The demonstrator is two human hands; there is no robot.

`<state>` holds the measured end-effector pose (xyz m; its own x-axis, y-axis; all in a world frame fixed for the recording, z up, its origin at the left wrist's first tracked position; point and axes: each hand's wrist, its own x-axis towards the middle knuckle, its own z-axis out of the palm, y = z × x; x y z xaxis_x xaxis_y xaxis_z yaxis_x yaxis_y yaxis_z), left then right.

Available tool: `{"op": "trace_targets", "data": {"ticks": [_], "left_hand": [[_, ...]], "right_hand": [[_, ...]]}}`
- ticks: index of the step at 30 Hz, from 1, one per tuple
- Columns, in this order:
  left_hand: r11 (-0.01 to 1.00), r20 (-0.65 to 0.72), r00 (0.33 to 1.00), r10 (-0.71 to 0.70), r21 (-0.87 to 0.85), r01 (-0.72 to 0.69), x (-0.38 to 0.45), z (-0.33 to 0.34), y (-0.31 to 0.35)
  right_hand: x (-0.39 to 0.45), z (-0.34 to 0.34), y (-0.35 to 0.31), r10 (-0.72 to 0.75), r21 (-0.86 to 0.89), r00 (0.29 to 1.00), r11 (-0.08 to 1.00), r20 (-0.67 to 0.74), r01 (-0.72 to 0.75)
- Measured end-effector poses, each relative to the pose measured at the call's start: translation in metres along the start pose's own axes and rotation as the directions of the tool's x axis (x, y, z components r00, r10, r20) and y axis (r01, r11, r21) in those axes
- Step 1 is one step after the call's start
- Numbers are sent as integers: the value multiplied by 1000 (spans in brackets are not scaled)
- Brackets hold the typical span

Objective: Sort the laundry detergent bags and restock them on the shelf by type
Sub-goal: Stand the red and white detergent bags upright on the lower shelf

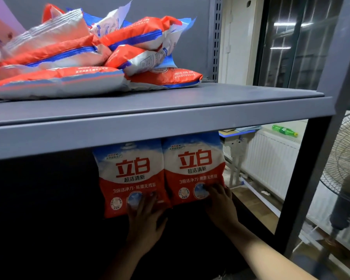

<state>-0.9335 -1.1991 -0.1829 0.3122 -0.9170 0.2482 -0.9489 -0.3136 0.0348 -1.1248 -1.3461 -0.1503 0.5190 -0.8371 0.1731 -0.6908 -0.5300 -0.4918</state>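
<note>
While your two hands reach under the grey upper shelf (170, 110), each one rests against the lower front of a standing detergent bag in the dark compartment beneath it. Your left hand (144, 217) lies flat with fingers spread wide, its fingertips pressed on the red bottom band of the left bag (129, 178), over the round blue emblem; it is not wrapped around the bag, only laid on its face. Your right hand (220, 201) does the same on the right bag (192, 170), fingers fanned across the bag's lower right corner, the palm below the bag's bottom edge. The two bags stand upright and side by side, edges touching, their white, blue and red fronts facing you, with their tops hidden behind the front lip of the upper shelf. The right bag sits at the right end of the compartment, near the dark upright post (295, 178). Above, on the upper shelf, a loose pile of bags (85, 55) in orange-red, white and blue lies flat and heaped, some slanting over others, well apart from both hands. Beyond the shelving on the right you can see a white radiator (271, 164), a green bottle (284, 130) on the sill above it, and a standing fan (343, 164).
</note>
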Motion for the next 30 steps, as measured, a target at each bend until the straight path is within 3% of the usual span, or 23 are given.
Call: {"op": "trace_targets", "data": {"ticks": [2,7,12,16,21,24,27,30], "left_hand": [[998,63,998,19,52,-22,3,3,5],[986,156,987,-38,-152,62,13,-17,13],[916,65,990,-123,-377,138,1,-49,26],[920,22,981,-193,-342,189,-17,-86,33],[949,58,969,-239,-195,246,-58,-156,53],[948,32,974,-223,-224,225,-91,-198,66],[964,-141,974,-176,-225,141,-123,-239,78],[984,-370,924,-98,-173,35,-139,-276,82]], "right_hand": [[2,2,6,-41,21,997,999,58,39],[7,-11,9,-80,30,977,997,200,76],[-10,-27,-7,-75,112,965,993,252,48],[-35,-49,-27,-48,66,958,997,283,30],[-82,-96,-58,-30,-77,968,996,249,50],[-116,-127,-81,-66,-102,973,991,221,90],[-149,-157,-110,-174,-72,983,981,65,178],[-171,-187,-139,-244,11,963,969,-112,246]]}}
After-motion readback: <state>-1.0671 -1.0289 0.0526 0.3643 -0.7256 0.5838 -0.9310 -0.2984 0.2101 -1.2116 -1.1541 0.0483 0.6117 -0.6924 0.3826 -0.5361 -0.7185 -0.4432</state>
